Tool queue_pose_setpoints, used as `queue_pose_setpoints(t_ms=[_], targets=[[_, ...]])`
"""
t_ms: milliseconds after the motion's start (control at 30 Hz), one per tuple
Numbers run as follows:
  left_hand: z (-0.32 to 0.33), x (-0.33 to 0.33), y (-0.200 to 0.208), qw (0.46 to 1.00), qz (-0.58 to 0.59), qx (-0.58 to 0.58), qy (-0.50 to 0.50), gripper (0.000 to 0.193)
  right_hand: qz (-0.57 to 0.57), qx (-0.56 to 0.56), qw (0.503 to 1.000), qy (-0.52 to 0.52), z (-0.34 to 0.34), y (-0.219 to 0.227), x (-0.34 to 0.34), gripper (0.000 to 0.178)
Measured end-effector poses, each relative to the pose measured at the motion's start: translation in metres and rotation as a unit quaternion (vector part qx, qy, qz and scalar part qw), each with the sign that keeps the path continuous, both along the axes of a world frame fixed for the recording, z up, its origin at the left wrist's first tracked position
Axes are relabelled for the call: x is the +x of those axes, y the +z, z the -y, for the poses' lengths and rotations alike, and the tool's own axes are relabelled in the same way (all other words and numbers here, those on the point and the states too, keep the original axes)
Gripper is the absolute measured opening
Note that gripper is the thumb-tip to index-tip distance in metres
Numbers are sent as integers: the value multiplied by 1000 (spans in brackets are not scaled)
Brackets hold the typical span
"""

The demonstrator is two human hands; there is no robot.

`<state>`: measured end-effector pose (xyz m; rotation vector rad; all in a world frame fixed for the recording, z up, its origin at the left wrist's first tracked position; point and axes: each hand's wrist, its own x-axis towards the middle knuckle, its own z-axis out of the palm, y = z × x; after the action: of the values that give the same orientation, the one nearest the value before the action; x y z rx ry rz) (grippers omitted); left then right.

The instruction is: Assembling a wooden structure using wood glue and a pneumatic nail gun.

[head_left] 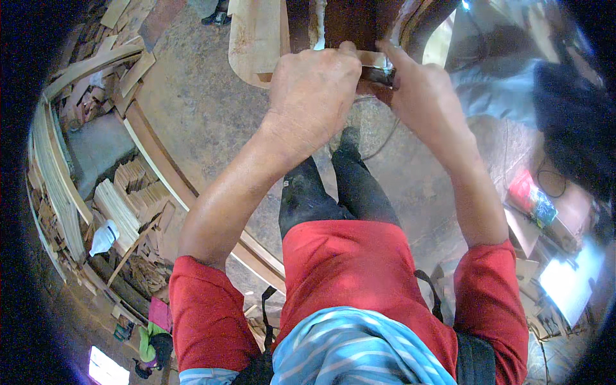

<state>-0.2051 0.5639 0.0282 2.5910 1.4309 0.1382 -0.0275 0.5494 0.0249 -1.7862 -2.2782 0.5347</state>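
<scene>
Both my hands are at the top of the head view, at the near edge of a dark brown wooden piece with whitish streaks along its sides. My left hand is closed, knuckles up, thumb toward the right; what its fingers wrap is hidden. A short pale strip spans the gap between my hands. My right hand closes on the strip's right end, with index finger and thumb around it. Below the strip, a small dark piece lies against the right fingers; its kind is unclear. A pale, round-cornered wooden board stands beside my left hand.
Long boards and stacked wood offcuts lie on the left. A thin cable curves over the floor by my foot. Bluish plastic sheeting and a red package are on the right. Another person is far lower left.
</scene>
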Motion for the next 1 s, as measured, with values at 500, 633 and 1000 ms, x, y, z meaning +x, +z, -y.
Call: queue_pose_setpoints(t_ms=[500, 633, 1000], targets=[[0, -3, -4, 996, 1, 88, -17, 19, -1, 23, 997, 74, -10, -21, 1, 29], [-6, -8, -13, 996, 6, 57, -63, 14, -29, 18, 998, 59, -10, -26, -4, 30], [-9, -12, -10, 999, 10, -1, -44, 33, -24, 100, 992, 69, 26, -48, -5, 43]])
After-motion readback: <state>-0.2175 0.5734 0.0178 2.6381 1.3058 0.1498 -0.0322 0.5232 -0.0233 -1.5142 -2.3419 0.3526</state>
